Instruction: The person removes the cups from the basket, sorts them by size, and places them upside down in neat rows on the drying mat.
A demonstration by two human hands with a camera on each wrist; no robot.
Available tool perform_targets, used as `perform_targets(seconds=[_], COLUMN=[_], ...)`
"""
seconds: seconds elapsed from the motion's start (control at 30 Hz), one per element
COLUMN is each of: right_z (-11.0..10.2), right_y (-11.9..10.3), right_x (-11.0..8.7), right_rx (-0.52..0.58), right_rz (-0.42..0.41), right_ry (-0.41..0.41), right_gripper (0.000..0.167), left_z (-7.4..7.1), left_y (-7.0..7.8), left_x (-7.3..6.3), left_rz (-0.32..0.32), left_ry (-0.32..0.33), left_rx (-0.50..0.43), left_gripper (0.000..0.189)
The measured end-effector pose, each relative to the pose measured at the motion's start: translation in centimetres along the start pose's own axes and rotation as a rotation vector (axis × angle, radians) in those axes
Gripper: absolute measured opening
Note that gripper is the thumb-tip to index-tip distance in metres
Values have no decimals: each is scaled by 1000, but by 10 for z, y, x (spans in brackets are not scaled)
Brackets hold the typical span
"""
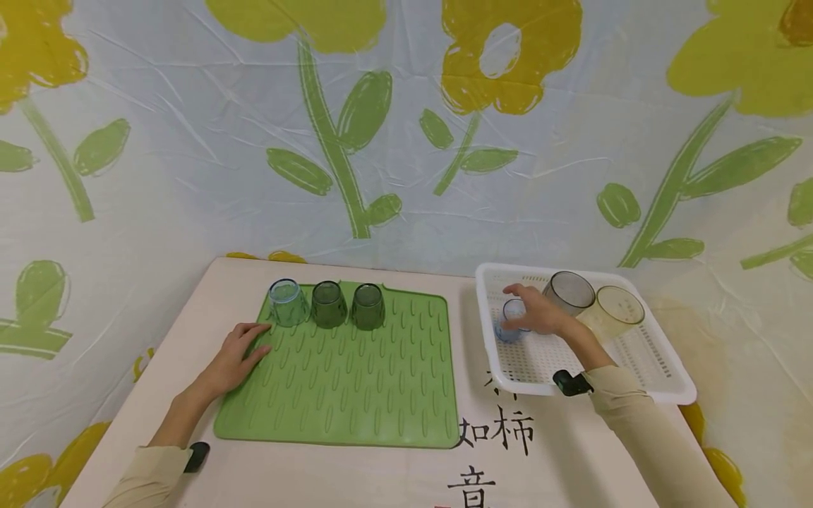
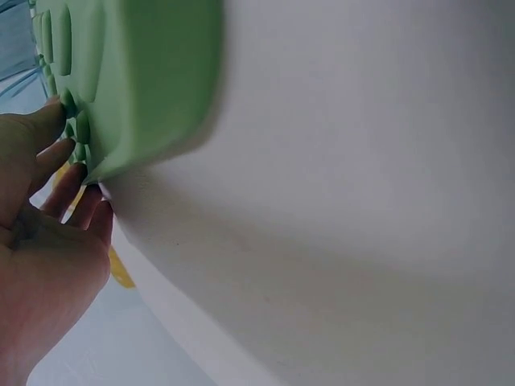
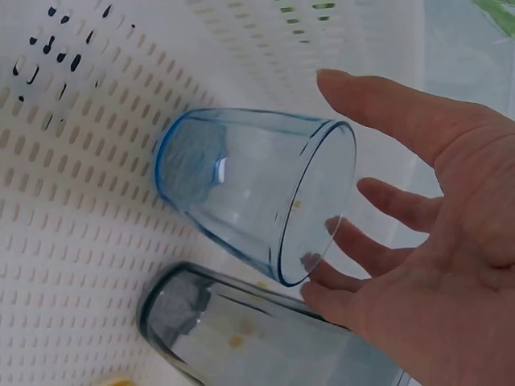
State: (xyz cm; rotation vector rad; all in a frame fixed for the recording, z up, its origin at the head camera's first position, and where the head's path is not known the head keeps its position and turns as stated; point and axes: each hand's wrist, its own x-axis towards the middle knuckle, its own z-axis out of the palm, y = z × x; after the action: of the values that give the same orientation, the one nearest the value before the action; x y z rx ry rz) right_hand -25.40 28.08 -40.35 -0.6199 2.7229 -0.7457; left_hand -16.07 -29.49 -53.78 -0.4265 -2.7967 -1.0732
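Observation:
My right hand reaches down into a white perforated basket over a clear blue glass. In the right wrist view, the thumb and fingers are spread apart around the rim of that blue glass, which stands mouth up. My left hand rests at the left edge of a green ridged drying mat, its fingers loosely extended onto the edge. Along the mat's far side stand another blue glass and two dark grey glasses, one in the middle and one at the right.
The basket also holds a grey glass and a pale yellow glass, right of the hand. The pale table bears black printed characters in front of the basket. A flower-patterned cloth hangs behind.

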Motion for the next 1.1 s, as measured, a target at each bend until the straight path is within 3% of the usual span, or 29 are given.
perform_targets(seconds=[0.23, 0.47, 0.73, 1.1], right_z=[0, -1, 2, 2], right_y=[4, 6, 14, 15], right_x=[1, 2, 5, -1], right_rx=[-55, -78, 50, 182], right_rz=[64, 94, 17, -14], right_ry=[-142, -206, -213, -162], right_gripper=[82, 87, 77, 79], left_z=[0, -1, -3, -4], left_y=[1, 1, 5, 3], left_x=[-1, -2, 0, -1], left_rz=[12, -1, -13, -20], left_ry=[20, 1, -7, -17], left_rx=[6, -3, -7, -7], left_gripper=[42, 44, 43, 45])
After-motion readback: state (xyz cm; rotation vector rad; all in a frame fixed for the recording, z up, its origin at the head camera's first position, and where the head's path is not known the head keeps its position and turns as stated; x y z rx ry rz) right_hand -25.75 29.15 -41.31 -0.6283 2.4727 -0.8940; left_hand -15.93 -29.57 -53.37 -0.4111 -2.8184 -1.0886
